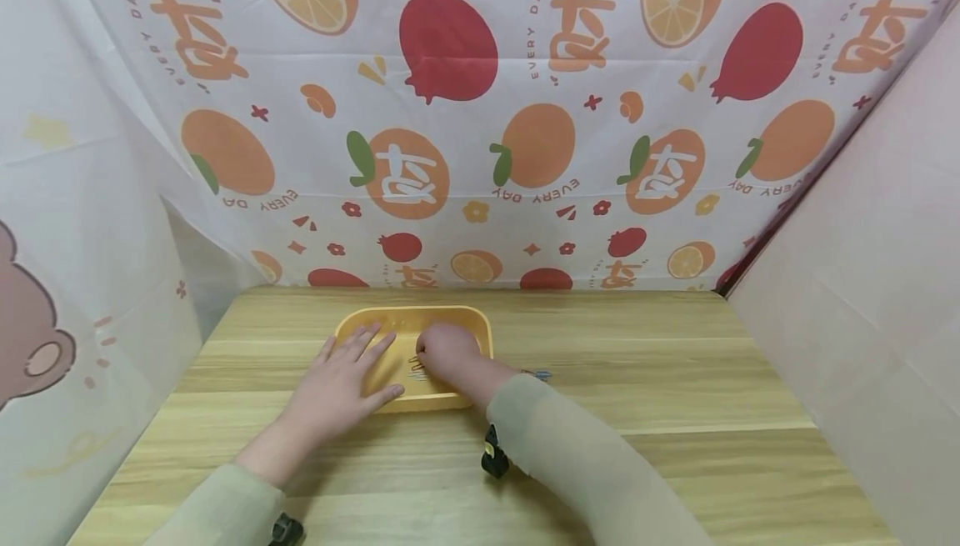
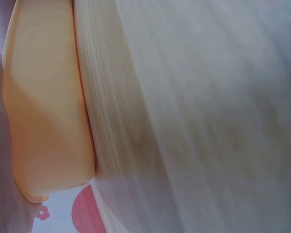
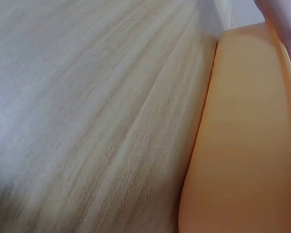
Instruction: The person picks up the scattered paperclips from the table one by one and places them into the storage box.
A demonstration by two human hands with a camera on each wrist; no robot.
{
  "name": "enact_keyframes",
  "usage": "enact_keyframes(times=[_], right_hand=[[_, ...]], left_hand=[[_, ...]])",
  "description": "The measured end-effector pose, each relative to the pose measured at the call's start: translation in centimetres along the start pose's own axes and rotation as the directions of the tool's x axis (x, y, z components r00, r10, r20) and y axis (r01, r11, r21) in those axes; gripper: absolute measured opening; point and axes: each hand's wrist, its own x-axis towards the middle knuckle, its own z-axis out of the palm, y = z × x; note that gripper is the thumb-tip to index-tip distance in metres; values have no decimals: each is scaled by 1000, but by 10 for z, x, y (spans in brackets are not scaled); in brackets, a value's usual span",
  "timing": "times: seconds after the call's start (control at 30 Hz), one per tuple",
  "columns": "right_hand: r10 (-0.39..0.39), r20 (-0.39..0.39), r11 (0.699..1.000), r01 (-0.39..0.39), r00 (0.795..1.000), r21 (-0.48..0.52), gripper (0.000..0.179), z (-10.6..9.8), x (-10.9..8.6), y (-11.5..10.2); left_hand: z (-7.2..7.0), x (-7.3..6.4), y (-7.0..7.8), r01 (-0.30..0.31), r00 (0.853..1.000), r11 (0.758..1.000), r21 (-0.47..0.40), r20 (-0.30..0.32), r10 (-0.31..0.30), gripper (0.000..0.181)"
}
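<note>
A shallow yellow tray [image 1: 487, 331] rests on the table, and its outer wall [image 2: 48, 111] also fills part of both wrist views. My left hand [image 1: 337, 383] lies over the tray's left end with fingers spread, the thumb across the front rim. Inside the tray, at its right side, is my right hand [image 1: 450, 354], fingers curled and pointing down. Several small paper clips [image 1: 417, 365] lie on the tray floor right by its fingertips. The fingertips are hidden, so I cannot tell whether they pinch a clip.
On the wood-grain table [image 1: 637, 413], just right of the tray, lie a few small blue and reddish pieces [image 1: 542, 375], partly behind the right sleeve. A fruit-printed cloth [image 1: 465, 154] hangs along the back edge. Pale cloths hang at both sides.
</note>
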Motion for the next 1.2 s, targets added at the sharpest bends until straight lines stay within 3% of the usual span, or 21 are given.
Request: enact_keyframes(times=[0.63,0.93,1.2], right_hand=[[40,6,997,-40,999,59,18,-6,-1,1],[30,-67,989,-20,997,149,18,-8,-3,9],[37,-137,976,-7,990,217,19,-22,-19,15]], left_hand=[[1,0,-2,0,1000,1000,-4,1,0,83],[-2,2,0,-3,1000,1000,-1,8,3,85],[-2,2,0,-1,1000,1000,-6,12,1,85]])
